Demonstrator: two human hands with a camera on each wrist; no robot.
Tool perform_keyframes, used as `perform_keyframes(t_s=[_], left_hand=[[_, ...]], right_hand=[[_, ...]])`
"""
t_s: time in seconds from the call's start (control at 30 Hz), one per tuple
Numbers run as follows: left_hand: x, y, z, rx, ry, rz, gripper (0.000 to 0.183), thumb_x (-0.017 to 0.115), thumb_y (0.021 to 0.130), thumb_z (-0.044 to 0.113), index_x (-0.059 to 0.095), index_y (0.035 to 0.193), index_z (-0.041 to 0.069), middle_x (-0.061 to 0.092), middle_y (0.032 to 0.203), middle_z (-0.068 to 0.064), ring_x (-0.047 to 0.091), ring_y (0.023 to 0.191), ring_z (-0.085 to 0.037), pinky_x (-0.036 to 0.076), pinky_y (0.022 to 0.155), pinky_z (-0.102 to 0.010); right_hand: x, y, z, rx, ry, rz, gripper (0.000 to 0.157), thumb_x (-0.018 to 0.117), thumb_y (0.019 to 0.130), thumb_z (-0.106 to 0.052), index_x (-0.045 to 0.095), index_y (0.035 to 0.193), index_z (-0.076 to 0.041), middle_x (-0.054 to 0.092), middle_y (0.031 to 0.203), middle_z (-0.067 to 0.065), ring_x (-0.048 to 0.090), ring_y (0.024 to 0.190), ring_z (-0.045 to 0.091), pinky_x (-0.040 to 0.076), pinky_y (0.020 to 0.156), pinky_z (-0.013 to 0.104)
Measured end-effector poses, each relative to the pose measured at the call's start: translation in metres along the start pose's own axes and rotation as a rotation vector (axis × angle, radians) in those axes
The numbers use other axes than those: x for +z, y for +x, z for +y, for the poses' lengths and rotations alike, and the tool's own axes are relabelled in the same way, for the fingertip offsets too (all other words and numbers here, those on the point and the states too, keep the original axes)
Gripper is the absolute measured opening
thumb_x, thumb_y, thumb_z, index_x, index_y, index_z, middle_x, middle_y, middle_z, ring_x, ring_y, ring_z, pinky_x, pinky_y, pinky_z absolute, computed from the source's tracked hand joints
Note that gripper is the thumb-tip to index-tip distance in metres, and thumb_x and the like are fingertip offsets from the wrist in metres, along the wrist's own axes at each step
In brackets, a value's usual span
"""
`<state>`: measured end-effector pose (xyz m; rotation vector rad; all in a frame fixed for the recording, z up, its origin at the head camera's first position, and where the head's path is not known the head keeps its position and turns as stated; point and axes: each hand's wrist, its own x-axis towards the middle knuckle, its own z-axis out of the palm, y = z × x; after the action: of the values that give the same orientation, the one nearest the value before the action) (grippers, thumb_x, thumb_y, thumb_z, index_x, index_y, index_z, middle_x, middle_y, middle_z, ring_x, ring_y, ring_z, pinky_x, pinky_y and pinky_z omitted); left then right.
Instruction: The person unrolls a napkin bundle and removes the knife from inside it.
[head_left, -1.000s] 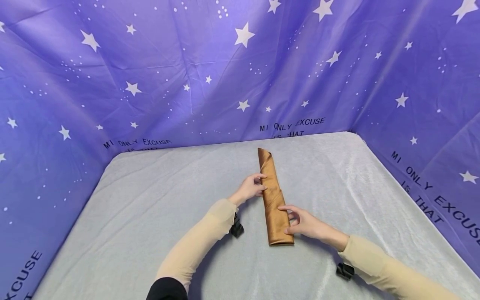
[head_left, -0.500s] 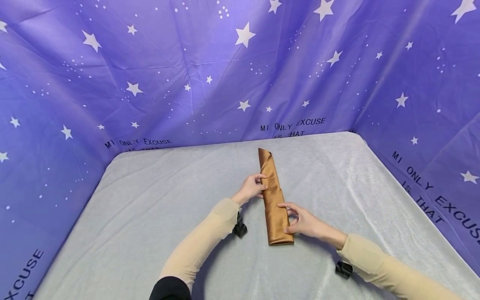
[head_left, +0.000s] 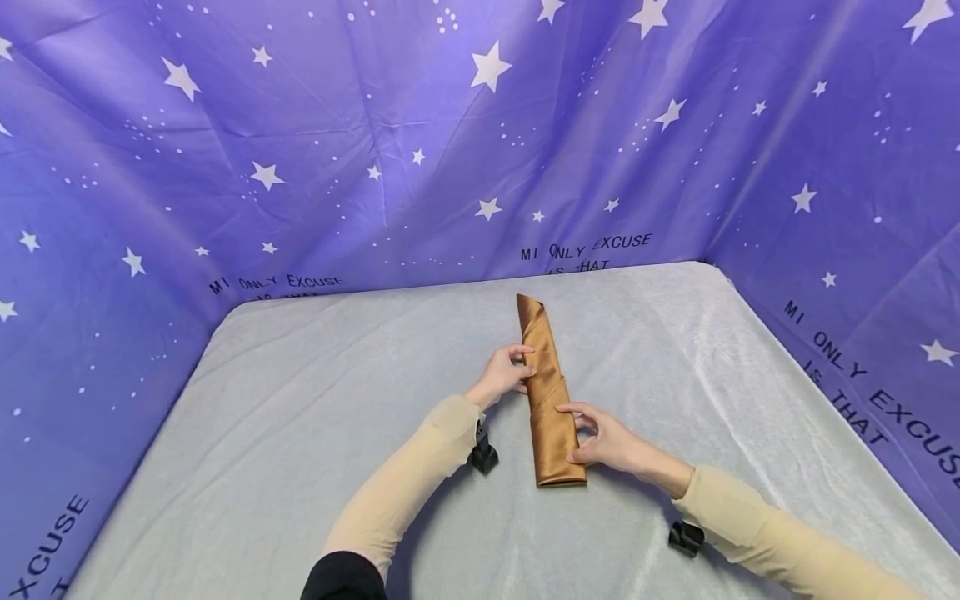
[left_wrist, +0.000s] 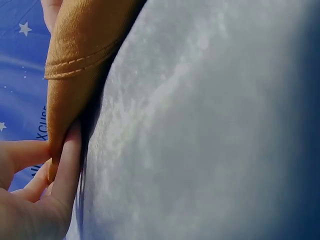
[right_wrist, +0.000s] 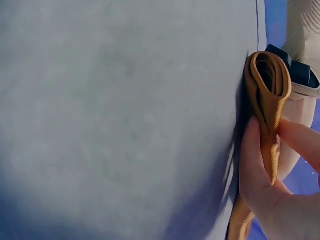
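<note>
A brown satin cloth (head_left: 551, 433), rolled into a long flattened tube, lies lengthwise on the grey table cover. Its far end tapers to a slanted point, and a diagonal fold crosses its middle. My left hand (head_left: 501, 373) pinches the left edge of the roll towards its far half. On the right edge, closer to the near end, my right hand (head_left: 615, 442) grips it between thumb and fingers. The left wrist view shows a double-stitched hem on the cloth (left_wrist: 85, 30). Several wound layers show at the open end of the cloth (right_wrist: 272, 75) in the right wrist view.
The grey velvety table cover (head_left: 300, 433) spreads out around the roll. A purple curtain (head_left: 420, 100) with white stars and printed words hangs behind and along both sides. Black wrist devices (head_left: 483, 454) sit under the beige sleeves.
The left forearm has shifted slightly to the right. Both hands keep their grip on the cloth, which stays almost in place.
</note>
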<state>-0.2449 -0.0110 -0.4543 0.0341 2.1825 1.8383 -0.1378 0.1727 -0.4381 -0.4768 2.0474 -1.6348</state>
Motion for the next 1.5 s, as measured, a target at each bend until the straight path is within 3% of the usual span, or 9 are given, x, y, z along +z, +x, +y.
perform_keyframes(t_s=[0.17, 0.4, 0.73, 0.9, 1.07, 1.5], left_hand=[[0.004, 0.0, 0.005, 0.014, -0.038, 0.01, 0.038, 0.058, 0.079, -0.008, 0.055, 0.115, 0.002, 0.045, 0.106, -0.012, 0.05, 0.05, -0.01, 0.048, 0.046, -0.024], [0.017, 0.004, 0.011, 0.056, -0.094, 0.011, 0.038, 0.06, 0.077, -0.008, 0.056, 0.113, 0.001, 0.05, 0.098, -0.01, 0.052, 0.054, -0.01, 0.05, 0.048, -0.025], [0.038, 0.005, 0.014, 0.055, -0.111, -0.014, 0.039, 0.06, 0.078, -0.007, 0.056, 0.115, 0.004, 0.048, 0.106, -0.01, 0.054, 0.059, -0.013, 0.051, 0.052, -0.028], [0.044, 0.005, 0.011, 0.046, -0.117, -0.025, 0.041, 0.06, 0.077, -0.009, 0.055, 0.116, 0.004, 0.047, 0.105, -0.009, 0.055, 0.057, -0.012, 0.051, 0.053, -0.027], [0.046, 0.005, 0.009, 0.037, -0.114, -0.029, 0.043, 0.06, 0.077, -0.009, 0.054, 0.117, 0.004, 0.048, 0.106, -0.009, 0.055, 0.057, -0.012, 0.051, 0.053, -0.027], [0.048, 0.004, 0.005, 0.006, -0.125, -0.013, 0.043, 0.06, 0.077, -0.009, 0.055, 0.118, 0.004, 0.047, 0.103, -0.009, 0.061, 0.06, -0.019, 0.052, 0.055, -0.027]], right_hand=[[-0.005, -0.002, 0.001, -0.009, 0.023, 0.013, 0.07, 0.063, 0.07, 0.01, 0.027, 0.13, 0.009, 0.049, 0.103, 0.022, 0.059, 0.06, 0.011, 0.047, 0.057, 0.023], [-0.018, -0.012, -0.001, -0.011, -0.003, 0.021, 0.071, 0.064, 0.071, 0.006, 0.026, 0.132, 0.007, 0.045, 0.111, 0.03, 0.058, 0.061, 0.013, 0.048, 0.059, 0.024], [-0.036, -0.025, 0.008, -0.106, 0.002, -0.006, 0.066, 0.062, 0.073, 0.008, 0.026, 0.127, 0.013, 0.047, 0.106, 0.027, 0.06, 0.062, 0.013, 0.049, 0.058, 0.024], [-0.041, -0.03, 0.01, -0.126, 0.032, -0.023, 0.061, 0.061, 0.073, 0.008, 0.036, 0.128, 0.002, 0.047, 0.107, 0.027, 0.061, 0.065, 0.015, 0.049, 0.06, 0.025], [-0.043, -0.032, 0.011, -0.103, 0.044, -0.025, 0.059, 0.061, 0.074, 0.007, 0.039, 0.127, -0.006, 0.048, 0.108, 0.028, 0.062, 0.068, 0.016, 0.05, 0.061, 0.026], [-0.044, -0.033, 0.014, -0.006, 0.036, -0.01, 0.061, 0.063, 0.074, 0.004, 0.033, 0.127, 0.008, 0.049, 0.11, 0.025, 0.062, 0.073, 0.016, 0.049, 0.062, 0.026]])
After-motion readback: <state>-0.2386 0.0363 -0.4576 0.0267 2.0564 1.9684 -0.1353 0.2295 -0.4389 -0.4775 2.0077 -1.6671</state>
